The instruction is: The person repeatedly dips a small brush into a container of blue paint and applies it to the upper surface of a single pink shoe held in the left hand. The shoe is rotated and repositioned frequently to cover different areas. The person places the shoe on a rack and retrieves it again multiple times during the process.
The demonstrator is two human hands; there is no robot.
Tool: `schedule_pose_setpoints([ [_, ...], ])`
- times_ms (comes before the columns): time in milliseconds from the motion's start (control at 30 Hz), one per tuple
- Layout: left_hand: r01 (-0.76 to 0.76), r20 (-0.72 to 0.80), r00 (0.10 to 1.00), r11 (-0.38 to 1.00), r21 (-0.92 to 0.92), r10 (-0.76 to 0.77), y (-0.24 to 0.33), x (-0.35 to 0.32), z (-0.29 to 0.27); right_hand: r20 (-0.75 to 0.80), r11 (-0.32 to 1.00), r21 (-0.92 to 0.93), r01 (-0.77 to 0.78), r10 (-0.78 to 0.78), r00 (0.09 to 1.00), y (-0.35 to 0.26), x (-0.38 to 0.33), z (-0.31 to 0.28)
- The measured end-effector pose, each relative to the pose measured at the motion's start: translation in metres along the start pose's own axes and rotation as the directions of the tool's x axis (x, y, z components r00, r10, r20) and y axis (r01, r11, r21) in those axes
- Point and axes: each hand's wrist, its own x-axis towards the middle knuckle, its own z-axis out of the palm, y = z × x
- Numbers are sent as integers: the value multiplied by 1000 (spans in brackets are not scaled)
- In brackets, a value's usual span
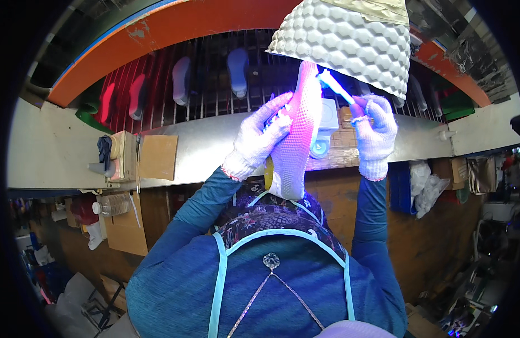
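Overhead, a white dimpled lamp shade [350, 39] hangs above the tabletop [215, 141]. Below it, the gloved left hand [259, 135] grips a pink-lit shoe sole [296, 135] upright, while the gloved right hand [376, 130] pinches a small brush [336, 85] against its top.

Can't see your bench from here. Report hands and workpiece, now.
Left hand gripping the shoe upper, held upright. Right hand holding a brush, tip on the upper. Textured lamp shade close overhead.
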Motion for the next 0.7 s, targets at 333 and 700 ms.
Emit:
schedule_pose_setpoints([
  [333, 110, -7, 994, 991, -80, -111, 3, 8, 3, 48, 999, -38, 15, -13, 999, 20, -17, -4],
  [700, 142, -42, 989, 988, -66, -144, 7, 22, -1, 81, 993, -100, 63, -55, 995, 25, -25, -2],
])
